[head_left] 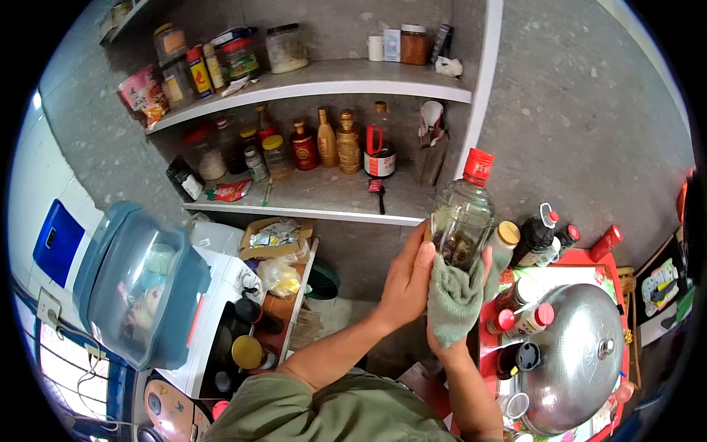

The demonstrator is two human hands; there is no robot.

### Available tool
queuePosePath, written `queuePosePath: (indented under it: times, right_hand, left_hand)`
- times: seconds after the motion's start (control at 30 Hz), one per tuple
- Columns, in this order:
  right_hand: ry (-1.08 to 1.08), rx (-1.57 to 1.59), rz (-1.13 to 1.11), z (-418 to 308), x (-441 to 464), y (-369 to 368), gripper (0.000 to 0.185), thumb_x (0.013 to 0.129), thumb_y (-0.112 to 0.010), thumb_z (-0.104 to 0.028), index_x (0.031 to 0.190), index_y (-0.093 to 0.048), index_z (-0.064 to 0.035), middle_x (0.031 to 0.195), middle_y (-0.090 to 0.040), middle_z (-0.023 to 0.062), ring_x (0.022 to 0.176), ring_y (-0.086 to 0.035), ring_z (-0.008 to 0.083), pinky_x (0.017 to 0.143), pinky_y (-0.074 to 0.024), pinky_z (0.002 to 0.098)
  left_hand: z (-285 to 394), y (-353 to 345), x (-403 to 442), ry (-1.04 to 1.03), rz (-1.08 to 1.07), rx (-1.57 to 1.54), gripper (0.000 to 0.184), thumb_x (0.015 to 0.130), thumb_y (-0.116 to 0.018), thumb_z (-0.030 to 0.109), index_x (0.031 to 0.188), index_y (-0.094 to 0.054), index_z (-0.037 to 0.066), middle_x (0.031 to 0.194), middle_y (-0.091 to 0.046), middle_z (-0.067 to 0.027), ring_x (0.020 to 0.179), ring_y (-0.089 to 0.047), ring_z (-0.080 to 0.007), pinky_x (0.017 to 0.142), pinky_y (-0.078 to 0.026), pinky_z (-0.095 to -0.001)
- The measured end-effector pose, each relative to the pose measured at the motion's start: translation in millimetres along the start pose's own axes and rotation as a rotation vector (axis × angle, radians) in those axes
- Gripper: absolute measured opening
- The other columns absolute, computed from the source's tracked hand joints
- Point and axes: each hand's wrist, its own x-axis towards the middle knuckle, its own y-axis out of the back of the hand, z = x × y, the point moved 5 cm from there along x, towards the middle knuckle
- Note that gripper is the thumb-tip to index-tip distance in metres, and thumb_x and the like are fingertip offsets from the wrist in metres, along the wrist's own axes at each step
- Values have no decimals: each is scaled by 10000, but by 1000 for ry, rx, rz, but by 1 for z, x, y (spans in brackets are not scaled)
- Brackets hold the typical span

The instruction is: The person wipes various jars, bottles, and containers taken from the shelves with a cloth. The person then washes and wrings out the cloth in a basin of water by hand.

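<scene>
A clear glass bottle with a red cap leans slightly in front of me, some dark matter visible low inside it. My left hand grips its lower left side, thumb along the glass. Around the base is a grey-green cloth, pressed to the bottle by my right hand. The cloth hides most of that hand; fingertips show at its right edge. Just behind the cloth stands a jar with a tan lid.
Shelves ahead carry several bottles and jars. At right, a red table bears a large metal lid, dark bottles and red-capped jars. A blue-lidded clear bin sits on a white cabinet at left.
</scene>
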Motion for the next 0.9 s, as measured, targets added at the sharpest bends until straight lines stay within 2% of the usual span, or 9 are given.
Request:
queuePosePath:
  times: [0.07, 0.2, 0.3, 0.4, 0.57, 0.63, 0.7, 0.77, 0.9]
  right_hand:
    - [97, -497, -27, 15, 4, 17, 895, 738, -763, -58, 1435, -204, 3, 1368, -410, 126, 1239, -429, 188, 1030, -353, 314]
    - [-67, -259, -164, 2, 17, 26, 749, 729, -724, -62, 1370, -347, 31, 1251, -541, 106, 1116, -551, 195, 979, -420, 309]
    - [-138, -109, -267, 4, 19, 28, 758, 691, -757, -109, 1343, -396, 31, 1273, -529, 103, 1132, -547, 207, 994, -418, 322]
    - [-267, -188, -420, 13, 16, 32, 766, 652, -777, -121, 1322, -444, 40, 1245, -556, 95, 1166, -525, 209, 1021, -397, 337]
    - [-28, -264, -291, 17, 13, 28, 504, 921, -470, -374, 1248, -517, 8, 1121, -591, 84, 1041, -555, 172, 927, -422, 307]
    - [-301, -98, -58, 51, 3, 55, 437, 963, -374, -288, 1297, -474, -24, 1154, -594, 100, 1091, -563, 218, 963, -432, 365]
    - [-491, 96, 108, 54, -4, 53, 433, 965, -363, -287, 1299, -468, -31, 1192, -585, 111, 1108, -564, 233, 967, -440, 384]
    - [-417, 367, 80, 49, -5, 42, 429, 968, -355, -299, 1275, -484, -28, 1226, -572, 114, 1096, -573, 241, 947, -456, 383]
    - [-581, 333, 79, 51, -8, 32, 426, 979, -343, -301, 1269, -483, -22, 1219, -571, 113, 1112, -558, 249, 978, -433, 391]
  left_hand:
    - [2, -1, -4, -45, 28, 0, 453, 1002, -403, 229, 1371, -347, -29, 1268, -516, -180, 1147, -520, -265, 982, -378, -347]
    - [4, 2, -18, -125, 37, 87, 547, 969, -503, 238, 1397, -286, -23, 1369, -405, -105, 1214, -430, -179, 1024, -337, -326]
    - [4, 15, -5, 157, -230, -77, 777, 751, -782, 282, 1354, -372, 13, 1255, -494, -75, 1134, -492, -175, 996, -373, -333]
    - [-3, 22, 7, 248, -467, -262, 701, 732, -773, 230, 1312, -435, 27, 1198, -526, -48, 1096, -504, -153, 970, -395, -321]
    - [-4, 9, -2, 223, -163, -442, 525, 753, -716, 187, 1212, -508, 40, 1095, -587, -25, 1025, -542, -119, 905, -434, -289]
    - [-18, 8, -6, 163, -110, -418, 540, 745, -721, 128, 1226, -497, 25, 1103, -599, -64, 995, -570, -128, 891, -454, -297]
    - [-16, 2, -7, 95, -51, -426, 598, 732, -730, 165, 1245, -476, -9, 1144, -598, -123, 1046, -579, -191, 924, -456, -337]
    - [-16, -3, -6, 57, -55, -502, 631, 727, -736, 212, 1238, -468, -43, 1148, -604, -164, 1150, -559, -265, 981, -444, -382]
    - [-24, 10, 7, 37, -45, -361, 643, 673, -791, 72, 1217, -452, 18, 1069, -596, -68, 955, -586, -132, 854, -481, -308]
